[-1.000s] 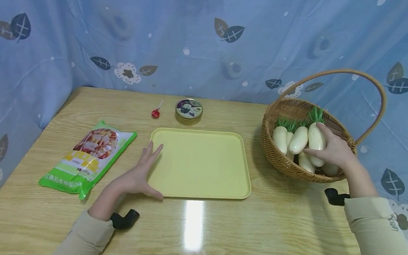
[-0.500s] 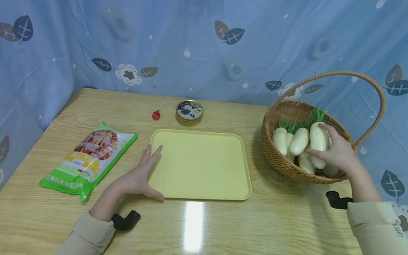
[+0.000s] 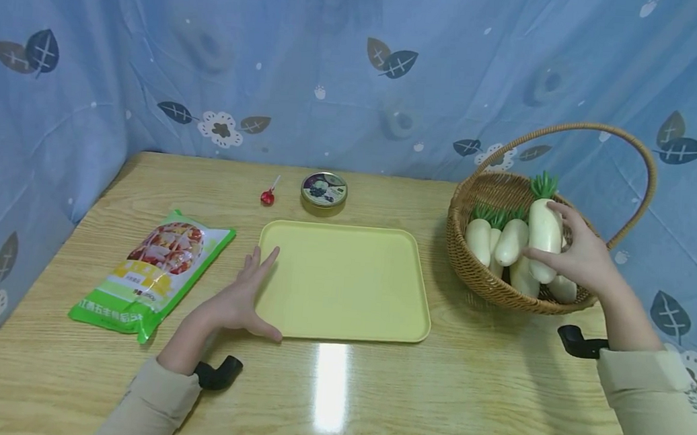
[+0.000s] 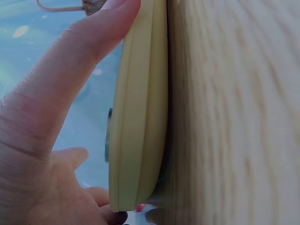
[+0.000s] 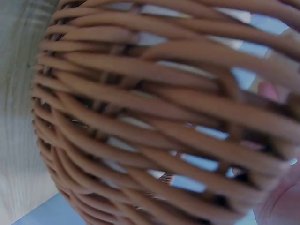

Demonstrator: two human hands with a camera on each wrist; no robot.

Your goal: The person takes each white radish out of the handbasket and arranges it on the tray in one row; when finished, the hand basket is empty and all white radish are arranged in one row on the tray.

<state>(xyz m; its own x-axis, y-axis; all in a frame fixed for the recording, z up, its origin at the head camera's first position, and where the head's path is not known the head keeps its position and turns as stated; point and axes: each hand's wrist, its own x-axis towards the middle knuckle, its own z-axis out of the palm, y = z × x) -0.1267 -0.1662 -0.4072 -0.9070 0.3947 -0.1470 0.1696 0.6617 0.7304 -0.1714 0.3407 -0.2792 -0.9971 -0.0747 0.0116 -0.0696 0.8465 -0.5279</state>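
Note:
At the wicker basket point(image 3: 483, 289) on the right, my right hand point(image 3: 585, 255) grips a white radish point(image 3: 545, 234) with green leaves on top, thumb on its near side. Several other radishes point(image 3: 511, 243) lie below and left of it in the basket. The right wrist view is mostly the basket's woven wall point(image 5: 140, 108), which hides much of that hand. My left hand point(image 3: 236, 304) is spread at the left end of a yellow tray point(image 3: 344, 281), thumb at its front edge. The left wrist view has the thumb point(image 4: 70, 65) over the tray's rim point(image 4: 136, 117).
A green and white food bag point(image 3: 153, 271) lies left of the tray. Behind the tray are a red lollipop point(image 3: 267, 197) and a round tin point(image 3: 323, 190). The basket's tall handle point(image 3: 573, 125) arches above the right side. A blue curtain point(image 3: 334, 75) surrounds the table.
My right hand has lifted the radish slightly within the basket, uncovering more of the radishes under it. The left hand stays at the tray.

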